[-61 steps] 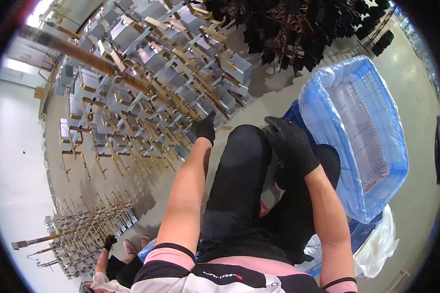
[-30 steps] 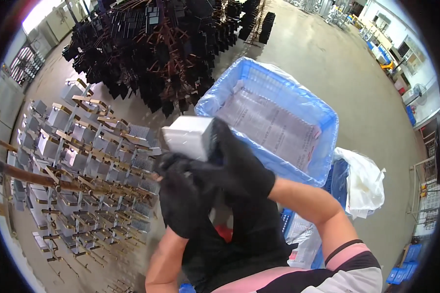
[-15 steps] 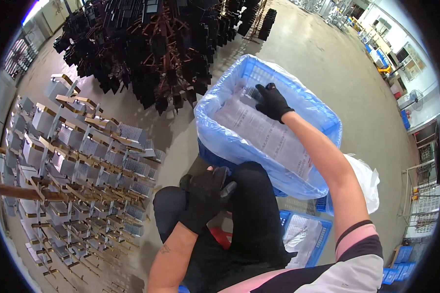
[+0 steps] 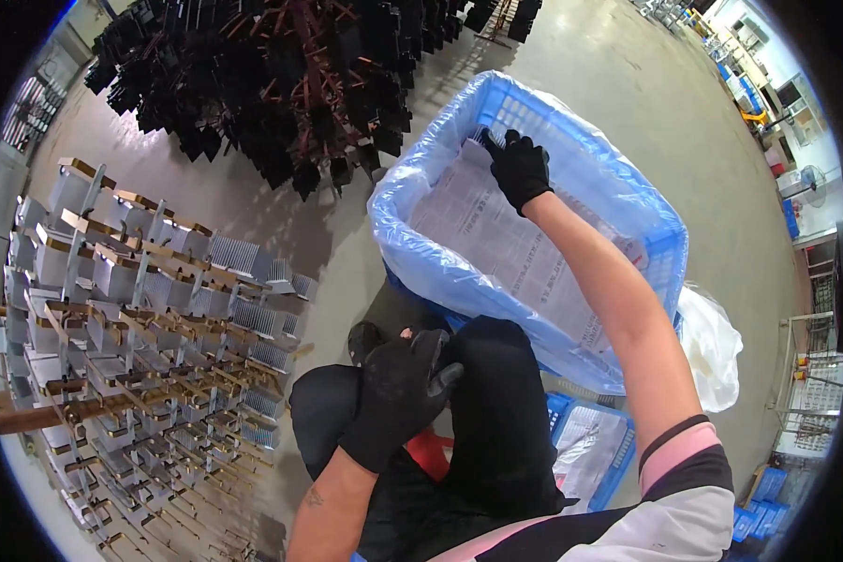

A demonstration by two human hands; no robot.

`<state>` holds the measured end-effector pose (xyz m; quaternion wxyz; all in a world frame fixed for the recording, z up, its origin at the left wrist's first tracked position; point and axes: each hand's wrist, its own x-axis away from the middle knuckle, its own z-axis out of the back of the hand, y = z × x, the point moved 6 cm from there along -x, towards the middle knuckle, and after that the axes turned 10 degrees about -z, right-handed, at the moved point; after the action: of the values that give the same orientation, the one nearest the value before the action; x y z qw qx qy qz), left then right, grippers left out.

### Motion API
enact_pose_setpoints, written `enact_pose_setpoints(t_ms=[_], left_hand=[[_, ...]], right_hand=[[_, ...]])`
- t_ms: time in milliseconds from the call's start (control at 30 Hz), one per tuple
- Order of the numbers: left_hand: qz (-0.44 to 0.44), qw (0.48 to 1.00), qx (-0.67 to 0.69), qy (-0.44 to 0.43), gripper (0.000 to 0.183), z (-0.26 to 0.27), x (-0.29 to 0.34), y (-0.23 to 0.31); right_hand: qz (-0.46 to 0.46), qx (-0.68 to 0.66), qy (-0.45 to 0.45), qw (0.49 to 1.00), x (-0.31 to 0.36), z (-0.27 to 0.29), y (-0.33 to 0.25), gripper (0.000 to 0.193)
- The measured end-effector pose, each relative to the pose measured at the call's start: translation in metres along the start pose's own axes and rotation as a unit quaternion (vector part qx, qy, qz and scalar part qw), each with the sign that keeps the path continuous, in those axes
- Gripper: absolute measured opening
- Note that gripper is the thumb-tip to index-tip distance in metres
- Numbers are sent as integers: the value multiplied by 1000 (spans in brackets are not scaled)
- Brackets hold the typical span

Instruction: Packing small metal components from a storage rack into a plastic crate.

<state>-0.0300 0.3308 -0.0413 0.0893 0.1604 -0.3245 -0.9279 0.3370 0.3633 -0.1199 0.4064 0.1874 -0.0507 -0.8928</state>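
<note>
My right hand [image 4: 520,170], in a black glove, reaches into the far left corner of a blue plastic crate [image 4: 670,245] lined with clear film. Its fingers are bent around a small grey finned heat sink [image 4: 479,140], which they partly hide. Printed paper sheets [image 4: 496,239] cover the contents below the hand. My left hand [image 4: 403,389], also in a black glove, rests by my knees with its thumb apart from loosely bent fingers. Nothing shows in it.
At left stands a rack [image 4: 112,403] hung with several grey finned heat sinks. Racks of black parts [image 4: 253,84] stand beyond it. A lower blue crate [image 4: 618,459] with paper sits by my right leg, and a white plastic bag [image 4: 712,351] lies beside the large crate.
My right hand has moved slightly toward the crate's far left corner with the heat sink. The view has shifted a little. My left hand stays by my knees.
</note>
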Motion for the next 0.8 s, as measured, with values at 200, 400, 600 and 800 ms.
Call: enact_pose_setpoints(t_ms=[200,400,600,800], left_hand=[[13,999,36,-3,40,2,1,2],[-61,990,75,101,31,-17,9,-3],[65,962,106,244,22,102,56,21],[297,855,114,409,17,90,218,-87]], right_hand=[[-97,-66,-75,990,4,-18,-7,53],[-82,-63,-114,988,-2,-41,20,73],[-57,-39,-202,977,12,49,9,76],[160,-291,133,934,40,224,-62,41]])
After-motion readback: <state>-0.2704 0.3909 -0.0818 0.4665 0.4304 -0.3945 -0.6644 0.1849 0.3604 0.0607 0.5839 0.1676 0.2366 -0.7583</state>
